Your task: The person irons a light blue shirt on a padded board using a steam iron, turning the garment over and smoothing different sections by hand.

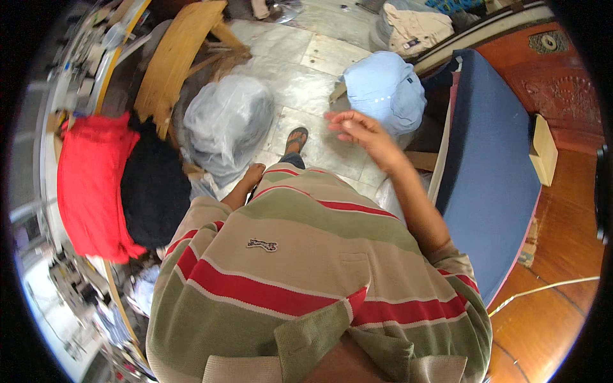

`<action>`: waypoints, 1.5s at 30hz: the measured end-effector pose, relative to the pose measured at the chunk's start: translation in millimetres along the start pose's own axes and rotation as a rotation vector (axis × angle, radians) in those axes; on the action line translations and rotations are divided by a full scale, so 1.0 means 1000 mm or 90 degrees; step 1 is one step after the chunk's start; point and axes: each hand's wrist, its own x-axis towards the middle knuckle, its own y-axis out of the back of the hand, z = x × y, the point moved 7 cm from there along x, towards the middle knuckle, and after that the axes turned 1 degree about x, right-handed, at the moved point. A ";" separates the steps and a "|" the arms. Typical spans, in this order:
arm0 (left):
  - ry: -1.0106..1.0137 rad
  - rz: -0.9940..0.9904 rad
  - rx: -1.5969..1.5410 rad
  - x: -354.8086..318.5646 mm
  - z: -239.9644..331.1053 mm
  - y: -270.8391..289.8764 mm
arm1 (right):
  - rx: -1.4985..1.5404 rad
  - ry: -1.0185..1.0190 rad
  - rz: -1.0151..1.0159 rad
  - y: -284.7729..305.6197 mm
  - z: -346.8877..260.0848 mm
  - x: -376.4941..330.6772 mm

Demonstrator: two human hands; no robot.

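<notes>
My right hand [357, 131] is raised in front of me with its fingers spread and nothing in it, just below a light blue folded garment [386, 89]. My left hand [252, 175] hangs low by my striped shirt, close to a clear plastic bag of fabric [227, 124]; its fingers are partly hidden. One sandalled foot [295, 137] shows on the tiled floor between them.
A blue mattress [491, 172] lies on a wooden bed frame [562, 83] at right. Red cloth [92, 185] and black cloth [153, 188] hang at left. A wooden stool [175, 60] stands beyond the bag. More clothes [415, 29] sit at the top.
</notes>
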 end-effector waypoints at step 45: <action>0.056 0.047 -0.559 0.236 0.396 -0.152 | -0.307 -0.084 0.662 0.303 0.247 0.092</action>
